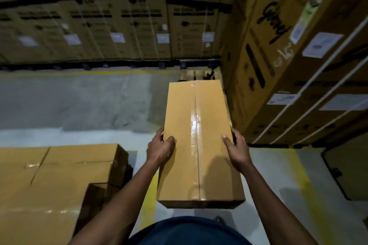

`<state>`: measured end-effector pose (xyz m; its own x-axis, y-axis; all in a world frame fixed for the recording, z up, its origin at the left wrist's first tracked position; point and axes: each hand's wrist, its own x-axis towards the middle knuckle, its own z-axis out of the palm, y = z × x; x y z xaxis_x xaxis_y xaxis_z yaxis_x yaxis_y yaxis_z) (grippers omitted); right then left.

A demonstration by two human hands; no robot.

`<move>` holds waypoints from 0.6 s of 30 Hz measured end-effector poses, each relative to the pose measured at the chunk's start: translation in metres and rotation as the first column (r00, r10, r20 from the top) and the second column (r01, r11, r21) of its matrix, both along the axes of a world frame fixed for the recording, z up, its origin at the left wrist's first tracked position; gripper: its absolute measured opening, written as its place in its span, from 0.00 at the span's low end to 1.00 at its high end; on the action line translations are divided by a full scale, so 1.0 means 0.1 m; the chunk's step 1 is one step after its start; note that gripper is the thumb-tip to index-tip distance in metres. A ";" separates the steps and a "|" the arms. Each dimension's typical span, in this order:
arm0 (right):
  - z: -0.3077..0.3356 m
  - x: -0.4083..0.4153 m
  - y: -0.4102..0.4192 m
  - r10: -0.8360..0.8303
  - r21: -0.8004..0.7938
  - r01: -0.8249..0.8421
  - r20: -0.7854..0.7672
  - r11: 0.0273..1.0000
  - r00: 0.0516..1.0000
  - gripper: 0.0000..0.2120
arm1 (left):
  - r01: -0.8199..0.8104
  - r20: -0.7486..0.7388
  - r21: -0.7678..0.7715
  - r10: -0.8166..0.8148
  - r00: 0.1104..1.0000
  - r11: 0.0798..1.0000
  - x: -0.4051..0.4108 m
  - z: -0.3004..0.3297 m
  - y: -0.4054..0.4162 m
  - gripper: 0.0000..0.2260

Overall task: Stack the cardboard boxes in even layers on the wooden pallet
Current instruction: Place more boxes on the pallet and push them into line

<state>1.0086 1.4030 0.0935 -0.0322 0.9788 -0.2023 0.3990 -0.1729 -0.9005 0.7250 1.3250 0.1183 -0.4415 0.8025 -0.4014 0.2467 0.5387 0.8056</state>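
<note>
At 12 o'clock, chest height: box [199, 141] carried lengthwise | left hand [159, 149], right hand [237, 149] clamped on opposite long edges | keep level; set flush beside stack [57, 167] at 9 o'clock.

So I've got one long plain cardboard box [199, 141] dead centre of the frame, flat side up, long axis running away from me toward the upper middle. It's brown, unprinted, with a shiny strip of clear tape down the centre seam, and it's up off the floor. Lower left there's a stack of similar taped boxes [59, 167], tops level with each other, edges touching, with a lower box [97, 195] tucked at its right corner. Can't make out the pallet under them from here.
</note>
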 end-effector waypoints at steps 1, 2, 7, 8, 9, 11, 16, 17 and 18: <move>0.02 -0.20 0.01 0.036 0.002 -0.036 -0.005 0.999 0.999 0.24 | -0.033 0.010 0.002 0.033 0.999 0.999 -0.17 0.01 -0.08 0.31; 0.03 -0.38 0.02 0.074 0.007 -0.074 0.001 0.997 0.997 0.24 | -0.056 0.009 0.005 0.056 0.998 0.998 -0.33 0.01 -0.16 0.30; 0.06 -1.29 0.06 0.229 0.034 -0.233 0.079 0.972 0.970 0.24 | -0.207 0.022 0.052 0.206 0.978 0.977 -1.09 0.03 -0.55 0.28; 0.06 -1.45 0.07 0.253 0.036 -0.257 0.087 0.966 0.964 0.24 | -0.237 0.025 0.065 0.236 0.972 0.969 -1.21 0.02 -0.61 0.28; 0.05 -1.64 0.07 0.283 0.032 -0.287 0.095 0.957 0.954 0.24 | -0.272 0.026 0.073 0.271 0.962 0.959 -1.33 0.02 -0.69 0.27; 0.03 -1.98 0.08 0.347 0.034 -0.353 0.114 0.935 0.931 0.24 | -0.335 0.034 0.093 0.333 0.942 0.938 -1.54 0.03 -0.86 0.26; -0.01 -2.80 0.21 0.493 0.014 -0.503 0.181 0.864 0.851 0.25 | -0.508 0.074 0.089 0.503 0.861 0.857 -2.00 0.02 -1.21 0.26; -0.02 -2.97 0.24 0.530 0.016 -0.542 0.188 0.840 0.827 0.26 | -0.546 0.084 0.083 0.540 0.837 0.834 -2.08 0.02 -1.27 0.29; -0.03 -3.11 0.28 0.560 0.018 -0.574 0.194 0.819 0.805 0.26 | -0.579 0.095 0.075 0.573 0.814 0.812 -2.15 0.02 -1.30 0.31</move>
